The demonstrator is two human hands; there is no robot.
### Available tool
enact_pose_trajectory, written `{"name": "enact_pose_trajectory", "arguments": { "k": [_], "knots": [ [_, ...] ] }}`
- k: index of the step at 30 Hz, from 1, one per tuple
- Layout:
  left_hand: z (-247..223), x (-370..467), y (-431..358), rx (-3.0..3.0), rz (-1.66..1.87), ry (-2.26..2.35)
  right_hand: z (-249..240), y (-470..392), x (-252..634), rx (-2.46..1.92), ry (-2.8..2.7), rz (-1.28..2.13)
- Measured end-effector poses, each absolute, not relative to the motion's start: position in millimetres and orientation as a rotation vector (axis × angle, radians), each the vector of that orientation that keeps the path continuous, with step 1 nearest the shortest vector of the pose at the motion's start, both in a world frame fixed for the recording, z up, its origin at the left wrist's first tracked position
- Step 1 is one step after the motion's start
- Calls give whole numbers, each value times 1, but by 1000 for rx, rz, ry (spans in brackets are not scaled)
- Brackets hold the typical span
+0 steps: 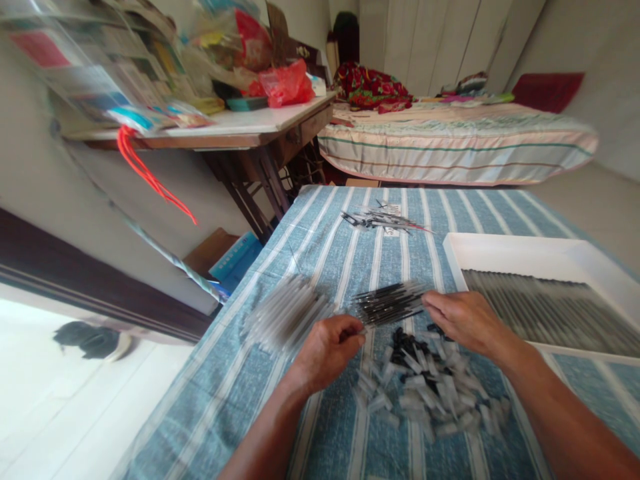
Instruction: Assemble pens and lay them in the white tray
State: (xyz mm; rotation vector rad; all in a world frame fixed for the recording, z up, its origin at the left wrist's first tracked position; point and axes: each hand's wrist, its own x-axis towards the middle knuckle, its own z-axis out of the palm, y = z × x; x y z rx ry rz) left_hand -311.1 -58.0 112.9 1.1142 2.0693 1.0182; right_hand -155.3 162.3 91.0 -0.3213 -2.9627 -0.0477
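White tray (520,248): open box at the right; slim pens (545,313) lie in it side by side in a row, dark at their far ends
Red plastic bag (287,85): on the desk (240,125); contents hidden
Left hand (327,350): fingers curled, thumb and forefinger drawn close at the near left end of the dark refills; blur hides whether they grip one
Right hand (463,320): fingers together, tips at the right end of the refills; cannot tell whether it grips any
Dark refills (390,303): bundled on the striped cloth (330,427), between translucent barrels (287,313) and the tray; small translucent and black pieces (435,387) heaped nearer
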Motion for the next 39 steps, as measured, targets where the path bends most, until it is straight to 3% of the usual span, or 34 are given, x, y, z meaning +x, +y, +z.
{"name": "enact_pose_trajectory", "arguments": {
  "k": [14, 25, 32, 39],
  "knots": [
    [116, -308, -57, 1108, 1016, 1978, 96, 151, -158, -181, -2916, -36],
    [116, -297, -53, 916, 1285, 1769, 118, 105, -161, 112, -2632, 223],
    [118, -297, -54, 705, 1668, 1599, 119, 135, -155, -191, -2772, 329],
    [117, -299, -54, 694, 1715, 1541, 119, 160, -156, -533, -3184, 279]
  ]
}}
